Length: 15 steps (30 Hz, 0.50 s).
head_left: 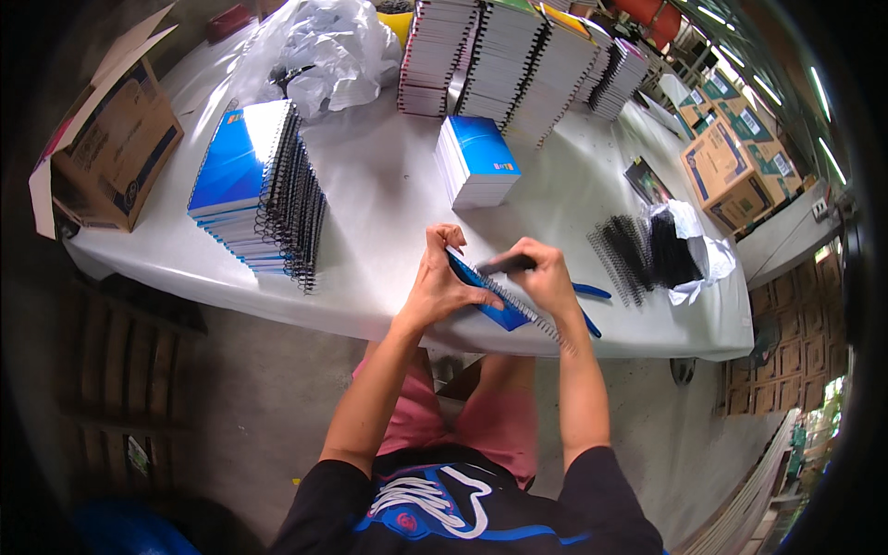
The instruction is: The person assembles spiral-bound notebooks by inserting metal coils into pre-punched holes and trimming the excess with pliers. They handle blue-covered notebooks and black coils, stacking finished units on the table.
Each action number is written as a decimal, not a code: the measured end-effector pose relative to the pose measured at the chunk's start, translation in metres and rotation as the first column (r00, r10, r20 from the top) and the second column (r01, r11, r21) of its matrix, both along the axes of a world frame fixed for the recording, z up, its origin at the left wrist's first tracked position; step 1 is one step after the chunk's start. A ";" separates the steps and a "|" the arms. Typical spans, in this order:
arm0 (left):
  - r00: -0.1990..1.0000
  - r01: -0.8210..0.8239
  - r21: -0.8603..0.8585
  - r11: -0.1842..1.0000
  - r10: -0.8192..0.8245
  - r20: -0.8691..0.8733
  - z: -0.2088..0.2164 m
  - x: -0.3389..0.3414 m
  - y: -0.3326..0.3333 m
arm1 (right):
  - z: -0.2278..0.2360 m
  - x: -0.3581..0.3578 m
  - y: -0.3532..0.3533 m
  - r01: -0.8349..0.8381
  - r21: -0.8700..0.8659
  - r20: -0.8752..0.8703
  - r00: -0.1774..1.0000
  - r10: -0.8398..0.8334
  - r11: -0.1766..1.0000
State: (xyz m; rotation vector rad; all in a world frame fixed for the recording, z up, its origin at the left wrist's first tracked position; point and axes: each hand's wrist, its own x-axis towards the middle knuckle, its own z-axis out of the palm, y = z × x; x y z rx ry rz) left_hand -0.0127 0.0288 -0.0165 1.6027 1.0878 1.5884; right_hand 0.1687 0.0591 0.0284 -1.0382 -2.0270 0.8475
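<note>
Near the table's front edge, my left hand (442, 285) grips a small blue-covered notebook (504, 313), thumb across its cover. A spiral coil (527, 311) runs along the notebook's edge, and its free end sticks out toward my right wrist. My right hand (548, 277) is closed round a dark, elongated object (509, 265), pressed close to the coil; its kind is unclear. Beside that hand lies a tool with blue handles (592, 291), partly hidden by my wrist. Beyond my hands stands a stack of blue-covered, unbound pads (481, 171).
A tall pile of spiral-bound blue notebooks (250, 194) stands at left, near an open cardboard box (120, 148). Loose black coils (647, 254) lie at right. Tall notebook stacks (499, 69) and a clear plastic bag (324, 55) line the back. Boxes (731, 162) stand far right.
</note>
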 end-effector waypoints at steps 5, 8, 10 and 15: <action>0.999 0.047 -0.070 0.996 -0.047 0.008 -0.003 -0.002 0.001 | 0.021 -0.016 -0.016 -0.197 0.055 -0.283 0.937 0.205 0.979; 1.000 0.019 -0.077 0.997 -0.017 0.016 0.001 0.002 0.003 | 0.009 -0.006 0.007 0.173 0.076 0.123 0.976 -0.181 0.982; 1.000 0.026 -0.057 0.998 -0.026 0.005 -0.001 0.004 0.003 | 0.013 -0.009 -0.005 -0.117 -0.188 -0.450 0.893 0.020 0.975; 0.999 0.046 -0.044 0.998 -0.047 -0.026 -0.002 0.001 0.003 | 0.005 -0.015 0.006 0.169 -0.029 0.140 0.977 -0.163 0.985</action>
